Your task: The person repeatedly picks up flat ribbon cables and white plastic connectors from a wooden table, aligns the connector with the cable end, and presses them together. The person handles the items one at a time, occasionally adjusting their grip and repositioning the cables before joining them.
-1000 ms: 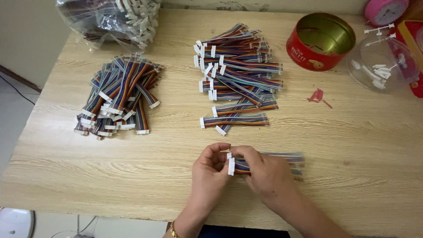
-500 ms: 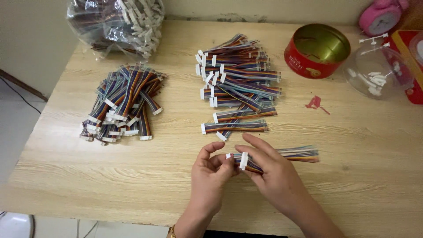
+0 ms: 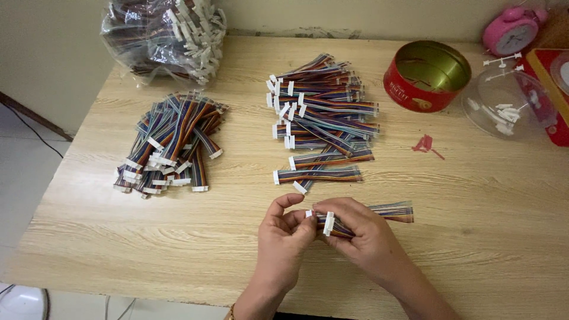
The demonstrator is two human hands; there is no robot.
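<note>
My right hand (image 3: 361, 237) grips a short rainbow ribbon cable (image 3: 391, 211) with a white connector at its left end; the loose wire end sticks out to the right. My left hand (image 3: 284, 237) pinches a small white piece at that connector end, fingertips touching those of the right hand. Both hands hover over the near middle of the wooden table (image 3: 474, 195). Just beyond them lies a pile of similar cables (image 3: 323, 112), and a second pile of cables (image 3: 169, 145) lies to the left.
A clear plastic bag of cables (image 3: 163, 35) sits at the far left corner. A red round tin (image 3: 427, 74), a clear plastic bowl with small white parts (image 3: 507, 104), a pink alarm clock (image 3: 512, 29) and a small red plastic scrap (image 3: 425, 144) are at the right.
The hands and cable stay at the table's near middle; my fingers have shifted slightly on the connector end. The view has drifted a little.
</note>
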